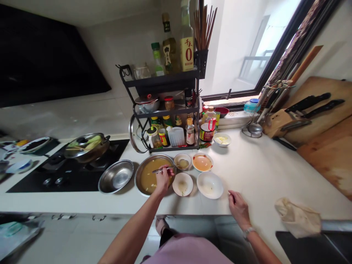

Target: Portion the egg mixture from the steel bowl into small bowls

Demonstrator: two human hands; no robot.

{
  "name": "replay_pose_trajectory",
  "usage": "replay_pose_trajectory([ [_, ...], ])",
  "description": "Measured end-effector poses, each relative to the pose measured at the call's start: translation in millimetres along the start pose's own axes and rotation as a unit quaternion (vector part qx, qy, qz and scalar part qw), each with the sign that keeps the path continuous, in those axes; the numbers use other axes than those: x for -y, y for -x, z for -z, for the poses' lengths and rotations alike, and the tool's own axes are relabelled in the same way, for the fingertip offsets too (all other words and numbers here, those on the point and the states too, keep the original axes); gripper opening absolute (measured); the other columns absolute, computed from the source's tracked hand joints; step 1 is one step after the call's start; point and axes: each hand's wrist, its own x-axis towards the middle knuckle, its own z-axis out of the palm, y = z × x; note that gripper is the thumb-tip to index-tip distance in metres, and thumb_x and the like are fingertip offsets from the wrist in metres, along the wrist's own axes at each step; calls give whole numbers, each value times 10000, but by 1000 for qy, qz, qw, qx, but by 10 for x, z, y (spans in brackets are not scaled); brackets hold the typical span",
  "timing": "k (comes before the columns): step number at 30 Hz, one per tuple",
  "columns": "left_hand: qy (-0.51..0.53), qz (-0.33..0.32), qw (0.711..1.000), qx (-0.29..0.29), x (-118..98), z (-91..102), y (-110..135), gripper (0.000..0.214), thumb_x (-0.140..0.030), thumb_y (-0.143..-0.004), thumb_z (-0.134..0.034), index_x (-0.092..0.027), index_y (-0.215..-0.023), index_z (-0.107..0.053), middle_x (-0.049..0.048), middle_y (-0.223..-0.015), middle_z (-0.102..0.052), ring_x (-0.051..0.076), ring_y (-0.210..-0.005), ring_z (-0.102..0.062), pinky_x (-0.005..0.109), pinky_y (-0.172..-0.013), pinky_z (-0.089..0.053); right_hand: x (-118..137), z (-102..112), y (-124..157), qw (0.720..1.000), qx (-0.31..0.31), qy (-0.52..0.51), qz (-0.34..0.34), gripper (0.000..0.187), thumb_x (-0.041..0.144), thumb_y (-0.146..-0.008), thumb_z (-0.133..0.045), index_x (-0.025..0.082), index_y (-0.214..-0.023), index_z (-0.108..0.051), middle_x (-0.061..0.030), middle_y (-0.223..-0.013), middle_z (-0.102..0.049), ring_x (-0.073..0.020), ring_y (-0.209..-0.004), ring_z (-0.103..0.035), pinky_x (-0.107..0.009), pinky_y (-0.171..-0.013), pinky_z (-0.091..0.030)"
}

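My left hand (164, 179) is closed around the handle of a metal spoon (171, 167). It hovers above a wide metal basin (139, 183) of yellowish-brown liquid with pale bits in it. The spoon's far end reaches over a small bowl (183, 156) of cloudy liquid. Close by stand a small bowl with green scraps (183, 184), a bowl of orange liquid (202, 162) and a larger white bowl (209, 185) with a little residue. My right hand (238, 206) rests at the counter's front edge, right of the white bowl, fingers curled with nothing visible in them.
An empty-looking metal basin (117, 178) sits beside the stove (66, 176), which bears a lidded pan (85, 148). Behind the bowls rises a black rack (165, 114) of bottles and jars. A knife block (283, 119) and a beige cloth (298, 218) lie to the right.
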Motion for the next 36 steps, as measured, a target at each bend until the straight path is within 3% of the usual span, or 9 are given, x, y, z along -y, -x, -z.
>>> replay_pose_trajectory([
  [7,30,-11,999,-2,-119,106,31,172,-311,-798,-493,-170,-885,-540,10,-636,-603,139,-520,-559,290,-551,-481,-13,-12,-9,1000,-2,6,4,234,268,-873,-414,164,-900,-622,-100,-829,-674,-216,-748,-650,-340,-709,-516],
  [13,31,-18,999,-18,-391,268,133,241,-348,-758,-526,-154,-899,-548,18,-655,-625,133,-534,-568,277,-551,-475,-12,1,-12,1000,5,1,-5,239,293,-865,-420,174,-886,-626,-106,-827,-681,-224,-741,-650,-350,-702,-515],
  [20,17,-46,998,-40,-601,698,303,291,-366,-753,-560,-130,-923,-556,24,-667,-648,129,-531,-594,253,-528,-471,-22,-4,-14,1000,0,-4,-4,243,311,-864,-419,181,-880,-623,-109,-829,-679,-231,-741,-648,-360,-700,-512],
  [24,-82,-83,993,-34,-585,996,370,281,-395,-804,-511,-152,-936,-563,35,-679,-654,161,-535,-611,272,-494,-486,-30,-4,-13,1000,2,3,-2,248,315,-865,-416,180,-877,-624,-110,-821,-676,-231,-745,-642,-354,-697,-504],
  [27,-221,-146,964,7,-546,1197,423,245,-383,-836,-478,-175,-929,-569,21,-659,-629,157,-513,-589,276,-493,-493,-29,-5,-14,1000,1,8,3,265,322,-868,-409,173,-873,-628,-111,-809,-671,-231,-736,-636,-352,-685,-496],
  [30,-352,-224,906,73,-521,1336,478,207,-324,-848,-464,-192,-951,-585,23,-718,-620,147,-556,-590,280,-566,-511,-28,-7,-15,1000,-1,11,6,263,315,-864,-410,171,-871,-630,-108,-805,-669,-229,-726,-633,-350,-680,-493],
  [33,-417,-284,856,109,-527,1369,519,198,-277,-848,-460,-206,-974,-595,48,-813,-631,170,-698,-627,301,-678,-522,-28,-10,-15,1000,-3,9,7,251,305,-857,-415,173,-866,-627,-103,-791,-666,-227,-714,-631,-347,-671,-492],
  [36,-409,-300,858,85,-554,1264,545,201,-259,-864,-431,-202,-987,-580,47,-815,-631,164,-697,-631,294,-684,-522,-25,-8,-15,1000,0,9,5,245,299,-855,-414,177,-866,-626,-101,-792,-666,-227,-715,-631,-350,-671,-493],
])
